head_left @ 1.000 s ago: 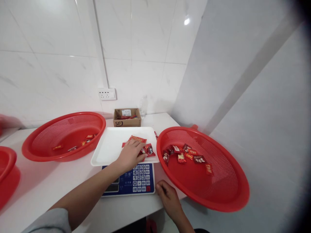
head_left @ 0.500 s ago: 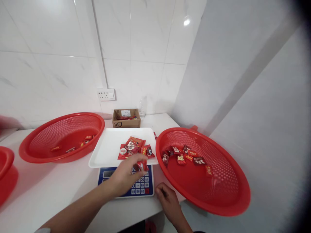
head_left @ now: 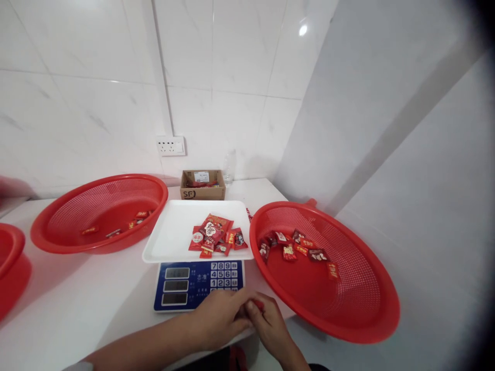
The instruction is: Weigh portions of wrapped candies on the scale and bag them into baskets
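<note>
My left hand [head_left: 218,317] meets my right hand [head_left: 273,327] in front of the scale [head_left: 201,278]. A bit of red wrapper, looking like a small wrapped candy [head_left: 260,305], shows between the fingers of my right hand, which is closed around it. My left fingers curl in against the right hand; whatever they grip is hidden. On the scale's white tray [head_left: 166,226] lies a pile of red candy packets [head_left: 211,234], heaped toward its right side.
At the right a red mesh basket [head_left: 328,314] holds several wrapped candies. Another red basket [head_left: 69,245] with a few candies stands left, and part of a third red basket [head_left: 13,247] shows beyond it. Behind the tray are a cardboard box [head_left: 203,193] and a clear bottle [head_left: 229,167].
My left hand, which held a red packet at the tray's front edge, has moved down and right to meet my right hand. Small packets at the pile's front are now uncovered.
</note>
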`<move>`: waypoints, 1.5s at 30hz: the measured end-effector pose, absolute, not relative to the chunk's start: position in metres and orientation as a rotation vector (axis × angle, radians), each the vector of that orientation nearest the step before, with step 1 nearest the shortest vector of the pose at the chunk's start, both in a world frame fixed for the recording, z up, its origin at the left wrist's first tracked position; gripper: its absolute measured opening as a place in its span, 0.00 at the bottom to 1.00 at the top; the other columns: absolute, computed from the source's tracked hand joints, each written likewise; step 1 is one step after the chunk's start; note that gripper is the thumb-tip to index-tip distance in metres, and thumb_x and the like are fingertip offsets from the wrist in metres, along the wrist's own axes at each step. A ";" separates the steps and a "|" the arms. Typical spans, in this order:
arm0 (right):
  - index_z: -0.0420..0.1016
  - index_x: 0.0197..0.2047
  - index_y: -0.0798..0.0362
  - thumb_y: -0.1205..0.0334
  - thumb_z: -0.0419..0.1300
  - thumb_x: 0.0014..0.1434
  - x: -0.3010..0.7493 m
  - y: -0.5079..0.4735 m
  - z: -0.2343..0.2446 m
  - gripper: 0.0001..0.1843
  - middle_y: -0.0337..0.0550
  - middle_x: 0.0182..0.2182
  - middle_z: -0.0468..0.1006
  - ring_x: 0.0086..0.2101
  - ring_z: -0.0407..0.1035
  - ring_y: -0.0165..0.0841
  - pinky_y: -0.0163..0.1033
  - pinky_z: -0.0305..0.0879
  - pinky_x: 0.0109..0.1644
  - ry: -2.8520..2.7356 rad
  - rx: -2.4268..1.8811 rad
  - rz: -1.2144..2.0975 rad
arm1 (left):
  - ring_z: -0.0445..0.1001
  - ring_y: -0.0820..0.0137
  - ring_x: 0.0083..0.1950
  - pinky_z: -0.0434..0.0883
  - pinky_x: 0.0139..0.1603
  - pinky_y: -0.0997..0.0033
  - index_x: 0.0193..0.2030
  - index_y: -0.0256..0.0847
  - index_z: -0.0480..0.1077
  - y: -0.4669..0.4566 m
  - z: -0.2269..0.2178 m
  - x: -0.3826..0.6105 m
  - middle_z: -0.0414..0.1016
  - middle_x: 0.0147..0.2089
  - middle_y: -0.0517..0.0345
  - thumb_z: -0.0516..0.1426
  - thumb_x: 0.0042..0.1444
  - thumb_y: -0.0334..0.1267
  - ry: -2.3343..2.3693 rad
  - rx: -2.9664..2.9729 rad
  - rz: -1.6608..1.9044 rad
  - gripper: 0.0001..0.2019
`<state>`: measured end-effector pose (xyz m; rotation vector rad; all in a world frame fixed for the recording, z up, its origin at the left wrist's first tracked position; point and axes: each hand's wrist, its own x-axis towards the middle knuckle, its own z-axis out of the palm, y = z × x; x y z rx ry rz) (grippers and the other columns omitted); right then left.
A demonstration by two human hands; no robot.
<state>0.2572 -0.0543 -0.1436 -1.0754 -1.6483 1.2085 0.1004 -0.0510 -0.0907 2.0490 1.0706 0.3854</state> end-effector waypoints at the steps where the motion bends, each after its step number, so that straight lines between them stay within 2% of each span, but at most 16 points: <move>1: 0.69 0.23 0.53 0.42 0.49 0.58 0.258 -0.051 -0.146 0.24 0.40 0.21 0.70 0.25 0.66 0.33 0.35 0.62 0.30 -1.623 -1.152 1.153 | 0.74 0.69 0.34 0.67 0.34 0.75 0.50 0.45 0.66 -0.048 -0.090 0.099 0.77 0.34 0.61 0.57 0.54 0.34 1.107 2.080 0.407 0.16; 4: 0.60 0.19 0.50 0.37 0.47 0.56 0.262 -0.044 -0.158 0.27 0.36 0.17 0.62 0.22 0.61 0.32 0.35 0.59 0.27 -1.524 -1.347 1.042 | 0.73 0.68 0.36 0.69 0.37 0.71 0.47 0.44 0.68 -0.030 -0.085 0.087 0.76 0.35 0.59 0.56 0.57 0.36 1.237 2.205 0.629 0.11; 8: 0.57 0.18 0.49 0.35 0.47 0.54 0.265 -0.041 -0.168 0.27 0.35 0.16 0.60 0.21 0.59 0.32 0.36 0.57 0.26 -1.505 -1.428 1.031 | 0.71 0.64 0.46 0.68 0.48 0.64 0.43 0.41 0.68 0.003 -0.070 0.061 0.74 0.43 0.54 0.52 0.60 0.36 1.462 2.379 0.902 0.06; 11: 0.58 0.18 0.49 0.36 0.47 0.54 0.266 -0.042 -0.170 0.27 0.35 0.17 0.60 0.21 0.60 0.32 0.36 0.58 0.28 -1.510 -1.446 1.033 | 0.68 0.59 0.51 0.66 0.51 0.57 0.47 0.41 0.68 0.025 -0.062 0.046 0.72 0.48 0.50 0.56 0.58 0.39 1.564 2.400 0.871 0.11; 15: 0.57 0.18 0.49 0.36 0.47 0.53 0.265 -0.043 -0.171 0.26 0.36 0.17 0.60 0.22 0.60 0.33 0.37 0.57 0.28 -1.520 -1.449 1.037 | 0.67 0.55 0.54 0.65 0.53 0.54 0.51 0.42 0.67 0.041 -0.062 0.041 0.70 0.53 0.49 0.61 0.52 0.41 1.596 2.447 0.762 0.19; 19: 0.56 0.18 0.49 0.35 0.47 0.53 0.264 -0.043 -0.172 0.27 0.35 0.17 0.59 0.22 0.60 0.33 0.36 0.56 0.27 -1.529 -1.437 1.041 | 0.70 0.57 0.52 0.67 0.51 0.58 0.49 0.42 0.69 0.043 -0.064 0.044 0.73 0.50 0.50 0.60 0.52 0.37 1.634 2.443 0.703 0.16; 23: 0.57 0.19 0.49 0.36 0.48 0.53 0.265 -0.043 -0.174 0.26 0.35 0.18 0.60 0.22 0.61 0.33 0.36 0.57 0.27 -1.521 -1.427 1.042 | 0.76 0.61 0.43 0.70 0.40 0.65 0.49 0.43 0.68 0.042 -0.064 0.046 0.77 0.44 0.54 0.53 0.58 0.36 1.725 2.375 0.698 0.12; 29: 0.58 0.18 0.50 0.35 0.49 0.54 0.265 -0.044 -0.174 0.27 0.35 0.17 0.60 0.22 0.60 0.32 0.35 0.57 0.26 -1.480 -1.404 1.046 | 0.78 0.60 0.39 0.69 0.36 0.67 0.59 0.40 0.61 0.045 -0.057 0.033 0.79 0.42 0.50 0.46 0.62 0.35 1.938 2.242 0.804 0.19; 32: 0.62 0.19 0.50 0.36 0.49 0.55 0.265 -0.043 -0.173 0.28 0.37 0.17 0.64 0.23 0.62 0.33 0.36 0.60 0.27 -1.438 -1.377 1.047 | 0.78 0.62 0.40 0.69 0.37 0.68 0.61 0.41 0.57 0.037 -0.044 0.028 0.78 0.42 0.51 0.43 0.63 0.36 2.027 2.146 0.954 0.20; 36: 0.70 0.29 0.52 0.35 0.48 0.56 0.267 -0.044 -0.178 0.28 0.41 0.21 0.71 0.24 0.66 0.35 0.39 0.65 0.29 -1.343 -1.320 1.020 | 0.76 0.66 0.46 0.71 0.43 0.70 0.58 0.44 0.60 0.008 -0.037 0.041 0.77 0.46 0.55 0.45 0.63 0.42 1.676 1.940 1.314 0.17; 38: 0.72 0.35 0.53 0.33 0.46 0.55 0.267 -0.047 -0.183 0.31 0.40 0.19 0.69 0.22 0.65 0.34 0.39 0.65 0.27 -1.294 -1.301 0.991 | 0.75 0.67 0.47 0.70 0.48 0.69 0.56 0.43 0.62 -0.008 -0.044 0.057 0.76 0.45 0.55 0.47 0.63 0.42 1.417 1.901 1.279 0.17; 40: 0.72 0.41 0.53 0.30 0.51 0.51 0.267 -0.053 -0.186 0.33 0.40 0.22 0.71 0.24 0.67 0.35 0.40 0.67 0.29 -1.274 -1.244 0.977 | 0.73 0.66 0.50 0.68 0.53 0.66 0.54 0.43 0.64 -0.023 -0.058 0.075 0.76 0.45 0.54 0.47 0.62 0.41 1.223 1.852 1.181 0.16; 42: 0.71 0.49 0.51 0.30 0.59 0.43 0.263 -0.060 -0.188 0.39 0.47 0.33 0.76 0.35 0.72 0.41 0.43 0.70 0.39 -1.273 -1.135 0.989 | 0.74 0.66 0.46 0.70 0.48 0.67 0.55 0.42 0.63 -0.035 -0.074 0.093 0.76 0.41 0.54 0.47 0.62 0.40 1.070 1.691 1.066 0.16; 44: 0.65 0.56 0.48 0.32 0.65 0.36 0.259 -0.067 -0.191 0.47 0.52 0.47 0.74 0.49 0.69 0.46 0.47 0.67 0.50 -1.288 -1.025 1.020 | 0.75 0.68 0.39 0.72 0.40 0.69 0.56 0.42 0.60 -0.043 -0.088 0.108 0.76 0.37 0.56 0.48 0.61 0.39 0.932 1.460 0.961 0.17; 45: 0.62 0.59 0.47 0.33 0.66 0.36 0.257 -0.070 -0.192 0.50 0.53 0.52 0.71 0.52 0.67 0.47 0.48 0.66 0.53 -1.296 -0.988 1.034 | 0.75 0.69 0.37 0.72 0.38 0.70 0.56 0.41 0.59 -0.047 -0.094 0.114 0.75 0.36 0.56 0.49 0.60 0.38 0.883 1.378 0.930 0.17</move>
